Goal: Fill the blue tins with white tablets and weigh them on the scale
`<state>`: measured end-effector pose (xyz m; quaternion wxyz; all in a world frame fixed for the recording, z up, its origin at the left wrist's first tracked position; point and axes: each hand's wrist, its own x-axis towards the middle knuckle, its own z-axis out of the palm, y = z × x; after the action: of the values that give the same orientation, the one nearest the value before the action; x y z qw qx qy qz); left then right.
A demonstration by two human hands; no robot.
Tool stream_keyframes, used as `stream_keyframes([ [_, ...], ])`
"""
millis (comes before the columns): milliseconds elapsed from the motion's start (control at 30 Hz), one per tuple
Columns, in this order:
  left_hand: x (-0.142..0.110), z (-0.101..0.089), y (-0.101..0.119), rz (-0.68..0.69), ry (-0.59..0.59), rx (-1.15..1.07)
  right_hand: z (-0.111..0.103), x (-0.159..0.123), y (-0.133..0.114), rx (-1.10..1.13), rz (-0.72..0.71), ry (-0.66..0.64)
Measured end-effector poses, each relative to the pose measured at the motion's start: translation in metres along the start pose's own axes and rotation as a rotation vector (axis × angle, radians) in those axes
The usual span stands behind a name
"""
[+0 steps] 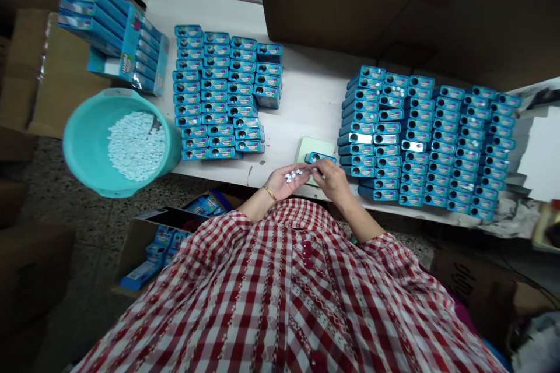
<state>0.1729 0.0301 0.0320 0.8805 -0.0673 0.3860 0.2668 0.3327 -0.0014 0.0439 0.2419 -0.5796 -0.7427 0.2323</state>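
My left hand is palm up and cupped, with several small white pellets lying in it. Close beside its fingertips, my right hand has thumb and fingers pinched together; what they hold, if anything, is too small to make out. Just beyond the right fingers is a small blue box, partly covered by that hand. Beneath it lies a pale green pad on the white table. A turquoise tub at the left contains a heap of similar white pellets.
Blue boxes with dark round holes stand in packed rows left and right of my hands. White pellets lie on some right-hand boxes. A large brown carton stands behind. Below the table edge, an open carton holds more blue boxes.
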Motion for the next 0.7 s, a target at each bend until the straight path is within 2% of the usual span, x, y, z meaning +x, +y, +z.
stream_keyframes([
  [200, -0.002, -0.008, 0.012, 0.093, 0.098, -0.034, -0.005, 0.01, 0.021, -0.119, 0.075, 0.018],
  [433, -0.016, -0.033, 0.017, 0.157, 0.208, -0.118, -0.026, -0.009, 0.035, -0.088, 0.184, 0.249],
  [567, -0.018, -0.04, 0.024, 0.191, 0.217, -0.132, -0.035, -0.015, 0.044, -0.096, 0.231, 0.301],
  [700, -0.017, -0.04, 0.029, 0.206, 0.197, -0.118, -0.035, -0.015, 0.047, -0.086, 0.219, 0.314],
])
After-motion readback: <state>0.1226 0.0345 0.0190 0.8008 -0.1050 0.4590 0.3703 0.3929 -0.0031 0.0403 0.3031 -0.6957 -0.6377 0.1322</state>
